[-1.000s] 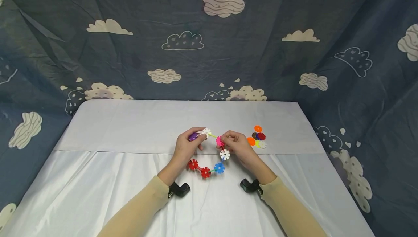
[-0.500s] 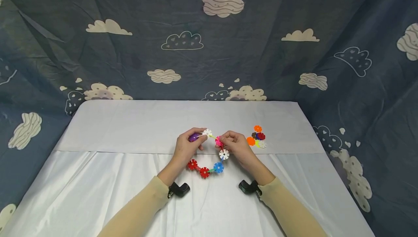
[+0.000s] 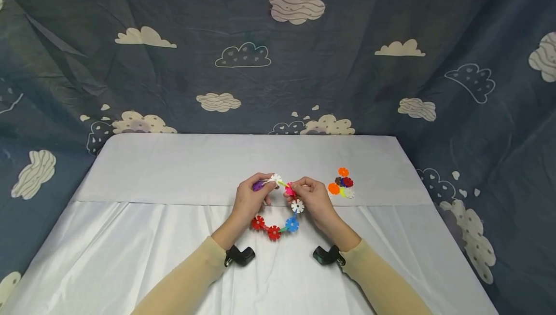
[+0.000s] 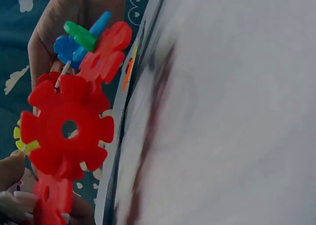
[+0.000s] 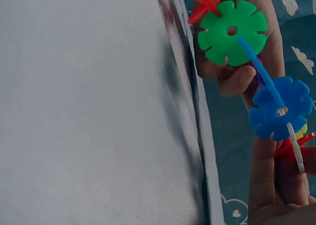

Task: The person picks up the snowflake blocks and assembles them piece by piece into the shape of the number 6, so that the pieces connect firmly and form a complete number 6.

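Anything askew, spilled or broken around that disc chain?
Nothing stands out. The disc chain curves between the left grip and right grip with no visible break, though the left grip hides part of it. The loose discs lie in a small cluster on the white cloth; no damage shows at this size.

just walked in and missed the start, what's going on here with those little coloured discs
A person is holding a looped chain of notched discs in both hands above a white-covered table. The left hand grips it near a purple disc, and the right hand pinches it at a pink disc. Loose discs lie in a group beyond the right hand. The left hand hides whether the loop is closed.
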### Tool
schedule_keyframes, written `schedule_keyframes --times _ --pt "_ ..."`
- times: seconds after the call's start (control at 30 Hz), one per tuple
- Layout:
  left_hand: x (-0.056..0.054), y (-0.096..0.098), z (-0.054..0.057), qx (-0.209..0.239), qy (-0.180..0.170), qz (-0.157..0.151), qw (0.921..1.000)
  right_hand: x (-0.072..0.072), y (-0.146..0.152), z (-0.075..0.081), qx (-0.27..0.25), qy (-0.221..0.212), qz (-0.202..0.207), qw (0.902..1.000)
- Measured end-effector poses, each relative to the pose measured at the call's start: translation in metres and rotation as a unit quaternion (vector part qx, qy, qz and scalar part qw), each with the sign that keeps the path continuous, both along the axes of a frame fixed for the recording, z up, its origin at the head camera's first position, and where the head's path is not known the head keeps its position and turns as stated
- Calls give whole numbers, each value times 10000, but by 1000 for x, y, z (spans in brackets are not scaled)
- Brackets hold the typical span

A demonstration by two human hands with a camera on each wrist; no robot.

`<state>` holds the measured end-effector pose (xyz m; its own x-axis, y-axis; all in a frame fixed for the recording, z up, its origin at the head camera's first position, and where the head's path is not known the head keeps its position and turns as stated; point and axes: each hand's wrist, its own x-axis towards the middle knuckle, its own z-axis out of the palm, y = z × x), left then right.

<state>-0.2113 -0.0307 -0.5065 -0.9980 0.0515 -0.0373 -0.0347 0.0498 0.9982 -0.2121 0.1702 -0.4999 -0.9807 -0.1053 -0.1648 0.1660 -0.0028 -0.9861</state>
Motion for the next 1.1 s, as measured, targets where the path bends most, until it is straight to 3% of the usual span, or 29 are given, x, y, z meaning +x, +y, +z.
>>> schedule_keyframes --times 0.17,0.3,0.4,0.57,0.77,1.1 --pt "-3 -9 5 -25 -22 -370 9993 -1 1 -1 66 35 -43 10000" --pt "-8 -20 8 377 -489 -740 9953 -3 5 -4 -110 -157 -249 9995" --pt "-11 -28 8 364 -864 -1050 9900 -4 8 -6 -252 -270 -378 9986" --pt "-8 -41 5 276 -986 -1531 9829 -3 14 -8 -331 -314 -450 9979" --pt "0 -51 1 551 -799 -1510 9838 0 20 -6 9 -213 -183 9996" --pt "14 -58 1 265 -1003 -1288 9862 11 31 -2 451 -396 743 9954"
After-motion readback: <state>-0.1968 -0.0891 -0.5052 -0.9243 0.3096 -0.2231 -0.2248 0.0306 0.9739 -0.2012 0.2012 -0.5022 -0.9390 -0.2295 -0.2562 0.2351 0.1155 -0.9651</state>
